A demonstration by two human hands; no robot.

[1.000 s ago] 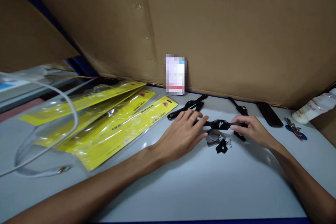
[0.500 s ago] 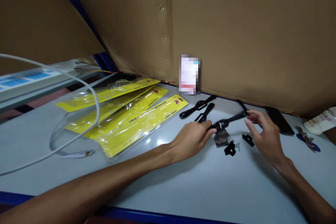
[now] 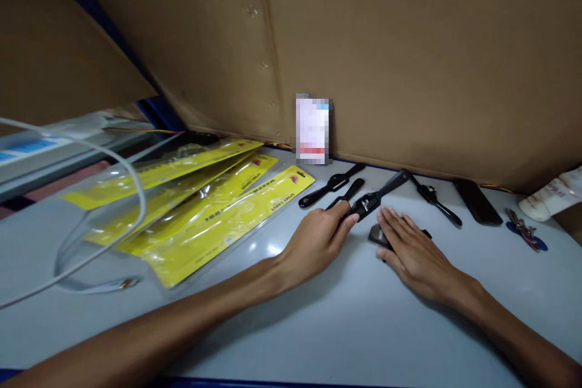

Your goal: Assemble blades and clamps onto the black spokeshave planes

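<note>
My left hand [image 3: 317, 236] is closed round the near handle of a black spokeshave [image 3: 366, 203], whose other handle points up and to the right. My right hand [image 3: 409, 248] lies palm down with fingers stretched out, over the small loose parts. A flat grey blade [image 3: 376, 234] sticks out from under its fingertips; the rest of the parts are mostly hidden beneath the hand. Two more black bodies, a spokeshave [image 3: 338, 181] and another one [image 3: 352, 190], lie behind my left hand. A further spokeshave [image 3: 431, 194] rests beyond my right hand.
Yellow blister packs [image 3: 231, 218] are fanned out at the left, with a white cable [image 3: 142, 194] looping over them. A phone-like lit screen [image 3: 312, 129] leans on the cardboard wall [image 3: 409, 60]. At right are a black phone [image 3: 477, 202], keys [image 3: 526, 230] and a white cup [image 3: 552, 195].
My right hand has left the spokeshave's far end and come down flat over the small parts. My left hand still holds the spokeshave. The camera has turned slightly right.
</note>
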